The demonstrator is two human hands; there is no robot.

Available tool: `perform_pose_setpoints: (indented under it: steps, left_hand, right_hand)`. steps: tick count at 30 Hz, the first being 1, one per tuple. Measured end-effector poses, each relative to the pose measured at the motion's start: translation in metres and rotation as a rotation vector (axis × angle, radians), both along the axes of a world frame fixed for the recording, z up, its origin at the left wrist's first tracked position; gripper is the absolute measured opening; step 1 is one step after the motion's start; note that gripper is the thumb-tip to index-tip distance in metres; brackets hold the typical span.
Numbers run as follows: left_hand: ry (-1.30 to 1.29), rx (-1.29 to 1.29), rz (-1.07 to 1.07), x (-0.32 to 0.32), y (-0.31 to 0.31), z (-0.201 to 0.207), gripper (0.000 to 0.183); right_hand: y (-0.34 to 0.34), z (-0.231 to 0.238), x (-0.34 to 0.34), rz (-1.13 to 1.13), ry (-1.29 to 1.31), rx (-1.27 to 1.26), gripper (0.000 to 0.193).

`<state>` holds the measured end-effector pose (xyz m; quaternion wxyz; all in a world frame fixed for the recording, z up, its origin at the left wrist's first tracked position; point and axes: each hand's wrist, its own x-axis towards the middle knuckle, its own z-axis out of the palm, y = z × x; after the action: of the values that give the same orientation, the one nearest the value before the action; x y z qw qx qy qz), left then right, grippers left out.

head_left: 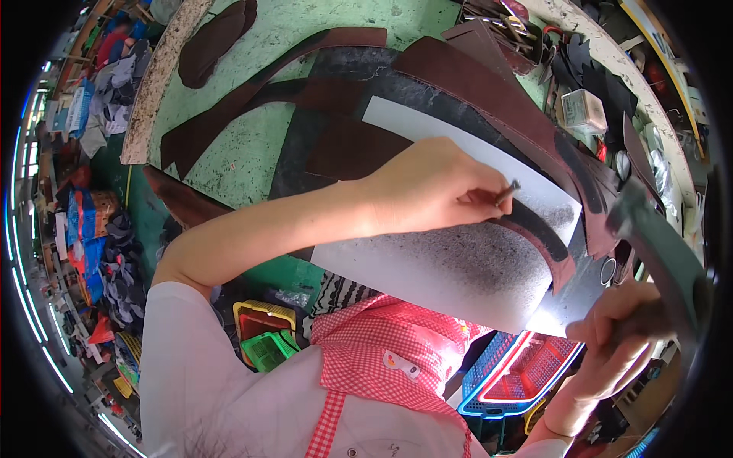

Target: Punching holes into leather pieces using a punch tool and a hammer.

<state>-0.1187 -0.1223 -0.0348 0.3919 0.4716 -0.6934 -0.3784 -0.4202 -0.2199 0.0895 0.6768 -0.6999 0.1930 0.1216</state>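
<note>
My left hand point(435, 187) reaches across the board, fingers pinched round a short metal punch point(507, 195). The punch stands tilted over a curved brown leather strip point(561, 269) with a black band along it. That strip lies on a white sheet point(435, 278) speckled with black marks. On the right, my right hand point(626, 324) is closed and raised, gripping a hammer point(664, 256). The hammer looks large and slightly blurred close to the camera, apart from the punch. My left hand hides part of the strip.
Brown leather pieces point(489, 103) lie around a dark board point(294, 164) on the green table point(237, 172). At the back right are a tool holder point(527, 49), a clear box point(584, 112) and scissors point(607, 271). Plastic baskets point(489, 382) stand below the near edge.
</note>
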Motion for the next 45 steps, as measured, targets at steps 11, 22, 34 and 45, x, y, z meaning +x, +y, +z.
perform_pose_setpoints:
  steps: [11, 22, 34, 45]
  left_hand:
    - [0.055, 0.116, -0.029, 0.012, 0.002, 0.003, 0.013]
    - [0.164, 0.152, -0.025, 0.016, 0.004, -0.001, 0.011]
    - [-0.110, -0.083, 0.044, 0.012, 0.017, 0.000, 0.011]
    - [0.119, 0.000, 0.076, 0.020, 0.017, -0.010, 0.009]
  right_hand:
    - [-0.023, 0.000, 0.002, -0.073, -0.032, 0.053, 0.031]
    - [-0.005, -0.006, 0.028, -0.084, -0.152, 0.245, 0.019]
    - [0.005, -0.018, 0.004, 0.034, -0.197, -0.187, 0.016]
    - [0.007, 0.003, 0.058, -0.155, -0.074, -0.159, 0.044]
